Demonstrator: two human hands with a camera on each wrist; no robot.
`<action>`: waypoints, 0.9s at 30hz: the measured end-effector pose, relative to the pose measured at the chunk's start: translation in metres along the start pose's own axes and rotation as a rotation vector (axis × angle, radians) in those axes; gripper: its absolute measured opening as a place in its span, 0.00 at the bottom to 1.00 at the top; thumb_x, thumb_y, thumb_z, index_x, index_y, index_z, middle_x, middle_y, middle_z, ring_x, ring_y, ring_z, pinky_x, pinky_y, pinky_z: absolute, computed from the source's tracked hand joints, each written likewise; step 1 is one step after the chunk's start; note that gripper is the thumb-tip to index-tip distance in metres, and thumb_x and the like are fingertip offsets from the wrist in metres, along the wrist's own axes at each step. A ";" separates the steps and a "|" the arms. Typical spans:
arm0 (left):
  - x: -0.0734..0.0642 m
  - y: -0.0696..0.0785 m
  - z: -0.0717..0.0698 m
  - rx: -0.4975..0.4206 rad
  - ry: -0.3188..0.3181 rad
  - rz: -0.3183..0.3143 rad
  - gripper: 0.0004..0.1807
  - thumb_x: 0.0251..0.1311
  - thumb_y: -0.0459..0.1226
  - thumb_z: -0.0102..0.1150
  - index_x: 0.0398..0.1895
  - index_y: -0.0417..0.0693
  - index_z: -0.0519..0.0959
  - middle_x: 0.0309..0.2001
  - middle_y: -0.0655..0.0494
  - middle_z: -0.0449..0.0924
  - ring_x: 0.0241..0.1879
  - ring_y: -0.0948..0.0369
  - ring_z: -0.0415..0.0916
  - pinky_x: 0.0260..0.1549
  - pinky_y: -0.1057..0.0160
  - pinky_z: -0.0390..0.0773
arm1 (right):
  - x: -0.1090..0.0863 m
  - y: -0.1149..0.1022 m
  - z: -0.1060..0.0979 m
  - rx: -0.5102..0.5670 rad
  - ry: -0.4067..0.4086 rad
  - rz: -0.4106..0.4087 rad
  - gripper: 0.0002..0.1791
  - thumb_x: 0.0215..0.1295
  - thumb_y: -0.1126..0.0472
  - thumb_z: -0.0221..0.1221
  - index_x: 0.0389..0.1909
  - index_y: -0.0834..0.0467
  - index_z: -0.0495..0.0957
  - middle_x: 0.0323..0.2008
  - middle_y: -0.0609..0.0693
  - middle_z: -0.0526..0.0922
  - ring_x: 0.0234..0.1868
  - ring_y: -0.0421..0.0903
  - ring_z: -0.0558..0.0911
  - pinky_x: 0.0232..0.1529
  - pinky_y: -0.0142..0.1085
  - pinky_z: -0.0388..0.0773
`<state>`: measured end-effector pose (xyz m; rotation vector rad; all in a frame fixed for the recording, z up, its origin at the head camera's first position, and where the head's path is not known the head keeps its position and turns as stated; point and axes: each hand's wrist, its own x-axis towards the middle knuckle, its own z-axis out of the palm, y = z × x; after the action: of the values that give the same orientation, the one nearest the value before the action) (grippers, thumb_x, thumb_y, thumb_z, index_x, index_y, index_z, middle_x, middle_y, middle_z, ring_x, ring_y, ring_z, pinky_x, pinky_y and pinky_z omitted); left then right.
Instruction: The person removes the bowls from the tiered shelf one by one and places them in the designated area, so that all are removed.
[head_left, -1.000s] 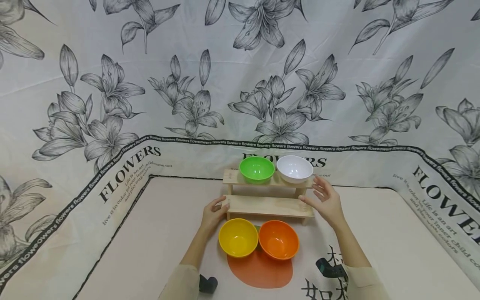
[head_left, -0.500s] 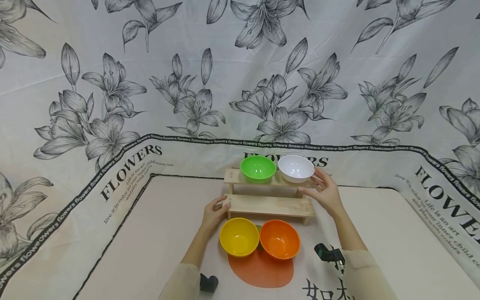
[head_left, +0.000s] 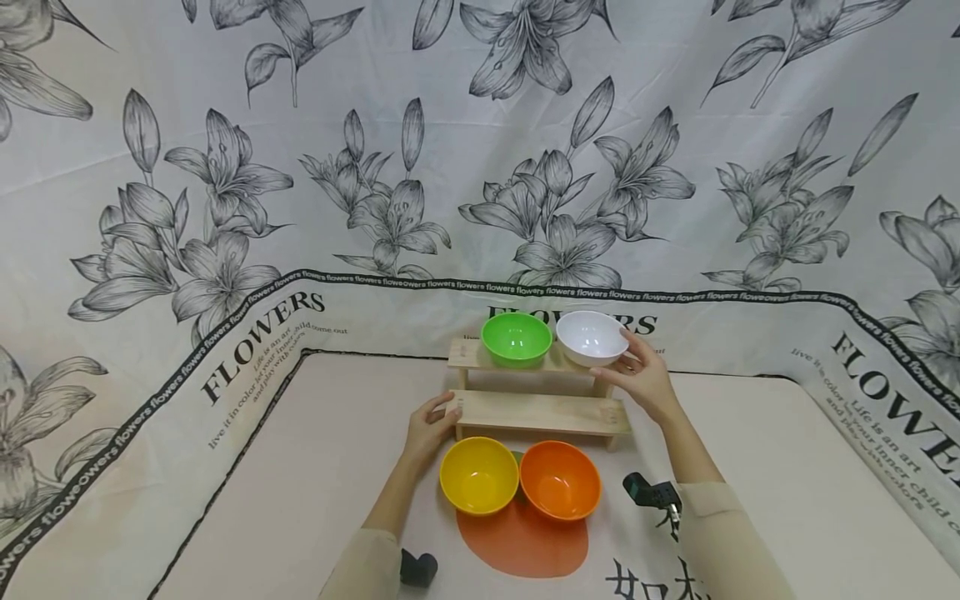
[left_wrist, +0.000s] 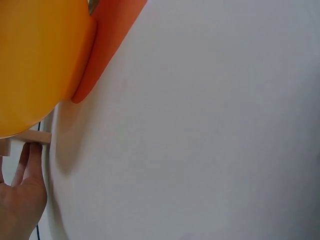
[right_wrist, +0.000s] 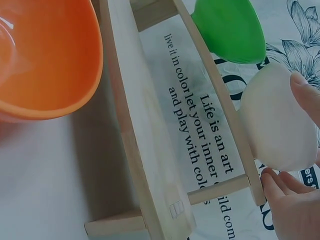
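Note:
On the upper step of a two-step wooden stand (head_left: 540,412) sit a green bowl (head_left: 516,340) and a white bowl (head_left: 592,337). My left hand (head_left: 429,427) grips the left end of the lower step between thumb and fingers. My right hand (head_left: 643,379) holds the white bowl at its right side, thumb at the front and fingers by the rim. The right wrist view shows digits on both sides of this white bowl (right_wrist: 277,120). In front of the stand, a yellow bowl (head_left: 479,477) and an orange bowl (head_left: 560,481) stand side by side on the cloth.
A pale printed cloth (head_left: 300,483) covers the table, with an orange printed patch (head_left: 521,546) below the front bowls. Behind the stand rises a flower-print backdrop (head_left: 390,192). A black device (head_left: 649,492) is at the right wrist, another black device (head_left: 418,570) at the left.
My right hand has moved left from beside the stand's upper right end onto the white bowl, its thumb now at the bowl's front. The left hand keeps its place on the lower step.

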<state>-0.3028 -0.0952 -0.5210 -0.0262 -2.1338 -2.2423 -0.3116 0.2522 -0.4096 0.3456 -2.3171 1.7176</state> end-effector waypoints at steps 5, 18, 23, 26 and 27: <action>0.000 0.001 0.000 0.004 0.000 0.010 0.25 0.57 0.36 0.63 0.58 0.38 0.73 0.53 0.37 0.76 0.47 0.56 0.76 0.45 0.63 0.80 | 0.005 0.002 0.001 -0.018 0.001 0.022 0.49 0.53 0.67 0.67 0.72 0.63 0.49 0.67 0.70 0.56 0.63 0.67 0.65 0.59 0.46 0.66; 0.000 -0.001 0.000 -0.008 -0.007 0.002 0.25 0.57 0.36 0.63 0.59 0.39 0.73 0.53 0.37 0.75 0.46 0.57 0.76 0.45 0.63 0.80 | 0.012 0.004 0.004 -0.039 -0.007 0.082 0.49 0.53 0.66 0.67 0.72 0.63 0.48 0.69 0.68 0.54 0.63 0.65 0.65 0.61 0.44 0.67; 0.001 -0.001 0.000 -0.001 -0.004 0.004 0.25 0.58 0.37 0.63 0.59 0.39 0.73 0.53 0.37 0.76 0.46 0.57 0.76 0.45 0.62 0.80 | 0.012 0.004 0.005 -0.030 0.000 0.069 0.48 0.53 0.66 0.67 0.72 0.64 0.50 0.69 0.67 0.53 0.62 0.64 0.66 0.58 0.34 0.71; 0.001 -0.001 0.000 0.006 0.002 0.003 0.25 0.57 0.37 0.63 0.59 0.40 0.73 0.53 0.38 0.76 0.46 0.57 0.76 0.45 0.63 0.80 | 0.012 0.005 0.005 -0.022 0.009 0.062 0.47 0.53 0.67 0.67 0.71 0.64 0.50 0.69 0.68 0.54 0.62 0.64 0.67 0.54 0.27 0.72; 0.000 -0.001 -0.001 0.001 0.002 0.001 0.25 0.57 0.36 0.63 0.59 0.40 0.73 0.53 0.38 0.76 0.46 0.57 0.76 0.45 0.63 0.80 | 0.013 0.005 0.005 -0.015 0.011 0.058 0.47 0.53 0.67 0.67 0.71 0.65 0.50 0.69 0.68 0.54 0.62 0.64 0.67 0.53 0.25 0.72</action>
<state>-0.3033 -0.0957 -0.5223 -0.0247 -2.1331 -2.2396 -0.3254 0.2478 -0.4115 0.2687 -2.3527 1.7235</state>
